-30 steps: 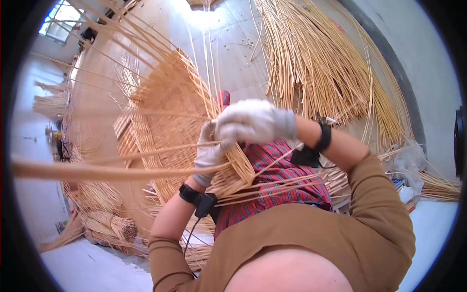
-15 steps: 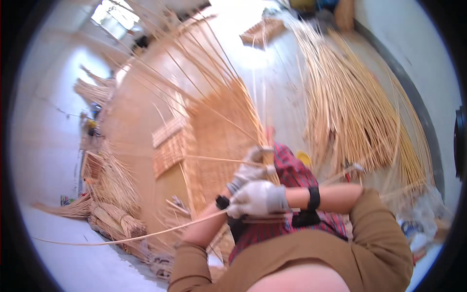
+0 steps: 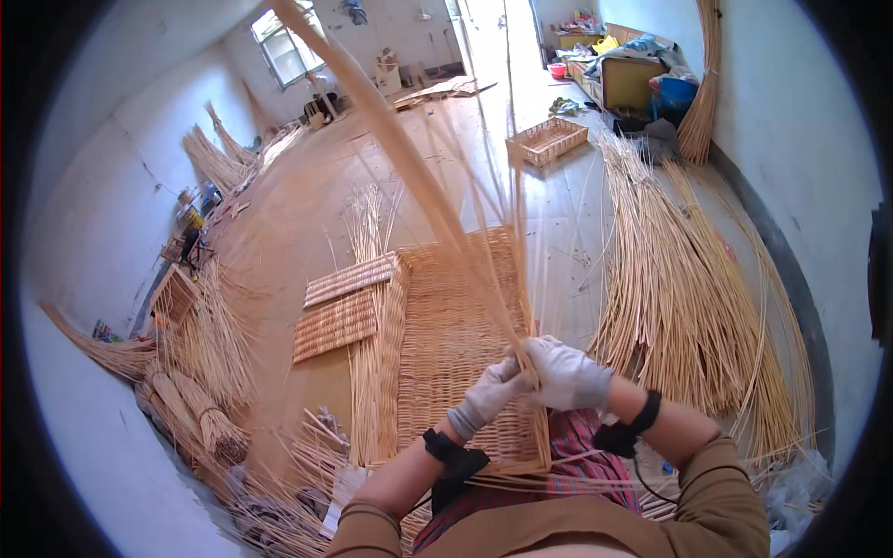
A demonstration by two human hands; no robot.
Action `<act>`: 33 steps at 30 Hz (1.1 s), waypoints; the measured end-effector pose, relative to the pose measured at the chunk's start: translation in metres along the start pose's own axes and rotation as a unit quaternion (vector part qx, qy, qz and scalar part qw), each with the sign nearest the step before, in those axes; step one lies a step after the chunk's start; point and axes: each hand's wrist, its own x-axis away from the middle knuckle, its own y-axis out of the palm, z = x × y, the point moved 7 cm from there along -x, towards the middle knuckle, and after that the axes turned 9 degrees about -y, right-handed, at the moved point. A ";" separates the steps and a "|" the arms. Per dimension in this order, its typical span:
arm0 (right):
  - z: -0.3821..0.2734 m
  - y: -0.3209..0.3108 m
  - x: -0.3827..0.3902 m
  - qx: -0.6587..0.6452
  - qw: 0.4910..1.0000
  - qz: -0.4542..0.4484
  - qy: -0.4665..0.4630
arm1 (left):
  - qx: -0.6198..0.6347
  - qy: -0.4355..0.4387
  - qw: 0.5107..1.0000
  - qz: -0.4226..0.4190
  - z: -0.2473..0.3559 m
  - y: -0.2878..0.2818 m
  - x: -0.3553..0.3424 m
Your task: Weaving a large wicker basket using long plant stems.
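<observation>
My left hand [image 3: 493,392] and my right hand [image 3: 564,372], both in whitish gloves, are closed together round long pale rods [image 3: 409,168] at the right side of a large woven rectangular basket [image 3: 446,353]. The rods rise from the hands toward the top of the view, blurred by motion. The basket rests on my lap over red patterned cloth [image 3: 581,432] and extends away from me. Two small woven panels [image 3: 335,330] lie beside its left side, on more rods. My fingertips are partly hidden among the rods.
A big spread of loose rods [image 3: 688,307] covers the right floor, with bundles [image 3: 197,419] along the left wall. A small rectangular basket [image 3: 547,149] stands farther off. Cluttered furniture with a blue bucket [image 3: 674,98] is at the back right, near a bright doorway [image 3: 493,37].
The view has tilted up, showing more of the room. The long rod that stretched leftward from my hands is gone from there; rods now rise steeply. My right hand has moved up, beside my left.
</observation>
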 end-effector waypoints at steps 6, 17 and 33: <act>-0.012 -0.093 -0.013 -0.351 0.933 0.058 -0.052 | -0.126 0.151 0.979 -0.048 0.012 0.032 -0.003; 0.136 -0.032 0.022 -0.085 0.936 0.341 0.029 | -0.190 0.168 0.960 0.118 0.006 0.013 -0.005; 0.096 -0.044 0.033 0.249 0.953 0.124 -0.120 | -0.166 0.070 0.982 0.065 0.010 -0.019 -0.026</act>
